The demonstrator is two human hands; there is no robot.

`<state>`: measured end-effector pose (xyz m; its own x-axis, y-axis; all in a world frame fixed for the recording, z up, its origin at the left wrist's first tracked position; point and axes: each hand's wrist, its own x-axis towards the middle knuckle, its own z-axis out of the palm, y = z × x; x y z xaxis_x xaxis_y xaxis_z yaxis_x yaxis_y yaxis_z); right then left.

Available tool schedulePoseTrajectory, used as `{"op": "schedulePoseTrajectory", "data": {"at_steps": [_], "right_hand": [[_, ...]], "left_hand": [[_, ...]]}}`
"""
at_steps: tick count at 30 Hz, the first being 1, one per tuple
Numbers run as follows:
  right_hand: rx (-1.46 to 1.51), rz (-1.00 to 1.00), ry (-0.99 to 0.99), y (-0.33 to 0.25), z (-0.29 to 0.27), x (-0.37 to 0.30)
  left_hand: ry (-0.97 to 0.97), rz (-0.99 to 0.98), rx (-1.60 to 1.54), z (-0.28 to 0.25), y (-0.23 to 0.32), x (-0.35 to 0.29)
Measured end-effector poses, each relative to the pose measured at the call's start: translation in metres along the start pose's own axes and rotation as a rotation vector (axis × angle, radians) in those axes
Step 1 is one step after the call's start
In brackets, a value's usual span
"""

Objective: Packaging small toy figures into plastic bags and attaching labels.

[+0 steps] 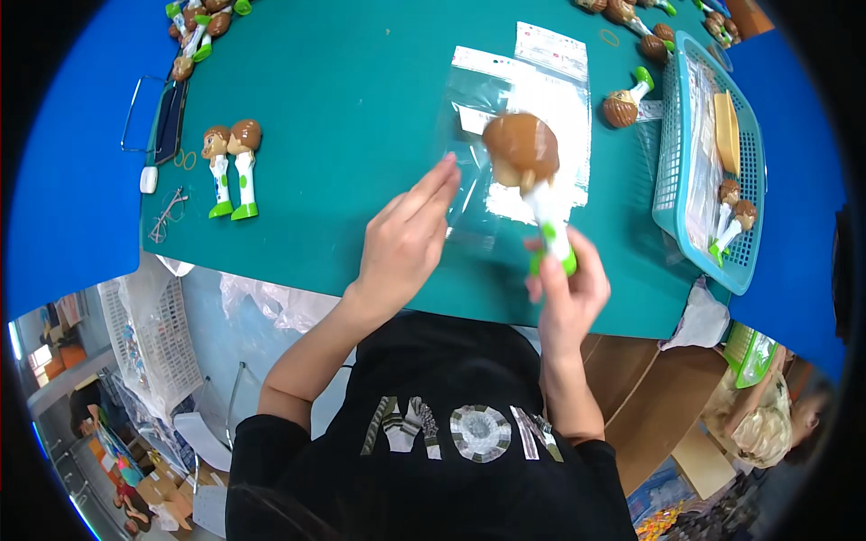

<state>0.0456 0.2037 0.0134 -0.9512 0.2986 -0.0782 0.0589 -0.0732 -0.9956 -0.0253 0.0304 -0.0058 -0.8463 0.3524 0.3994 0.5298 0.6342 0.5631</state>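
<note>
in the head view, taking the clear bags on the green table as the landmark: the brown-headed figure is above them in the picture, blurred, covering part of them. its long axis runs away from the body and leans a little left, the big head farthest out and the green base nearest the person. whether it touches the bags, i cannot tell.

the right hand is the nearer one, on the body side of the bags, thumb and fingers gripping that base; so the figure reaches forward and slightly left from this hand. the left hand is at the bags' left side, fingers straight and together, gripping nothing that shows; from it the figure lies to the right, across a gap. contact between its fingertips and the bags is unclear.

well left of the bags lie two paired figures, side by side. just right of them lies a single figure, and beyond that stands the blue basket.
</note>
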Motion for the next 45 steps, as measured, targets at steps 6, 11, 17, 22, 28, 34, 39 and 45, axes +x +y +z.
{"op": "schedulePoseTrajectory", "data": {"at_steps": [6,11,17,22,28,34,39,45], "right_hand": [[-0.518,-0.219,0.030,0.001,-0.017,-0.044],[-0.662,-0.205,0.067,0.001,-0.019,-0.042],[-0.529,-0.260,-0.079,0.009,0.003,-0.011],[-0.729,-0.373,-0.139,0.003,0.006,0.003],[-0.935,-0.599,-0.086,0.018,0.027,0.024],[-0.943,-0.652,-0.158,0.020,0.039,0.028],[-0.674,-0.540,-0.078,0.034,0.031,0.021],[-0.832,-0.611,-0.112,0.026,0.019,0.006]], "left_hand": [[-0.046,-0.128,-0.216,0.003,0.019,0.007],[-0.097,-0.153,-0.278,0.009,0.031,0.001],[-0.087,-0.052,-0.307,0.009,0.035,-0.010],[-0.057,-0.134,-0.319,0.006,0.023,-0.032],[0.016,-0.139,-0.271,0.009,0.018,-0.042],[0.025,-0.137,-0.272,0.009,0.013,-0.040],[0.014,-0.199,-0.301,0.007,0.009,-0.038],[-0.016,-0.190,-0.319,0.007,0.010,-0.035]]}}
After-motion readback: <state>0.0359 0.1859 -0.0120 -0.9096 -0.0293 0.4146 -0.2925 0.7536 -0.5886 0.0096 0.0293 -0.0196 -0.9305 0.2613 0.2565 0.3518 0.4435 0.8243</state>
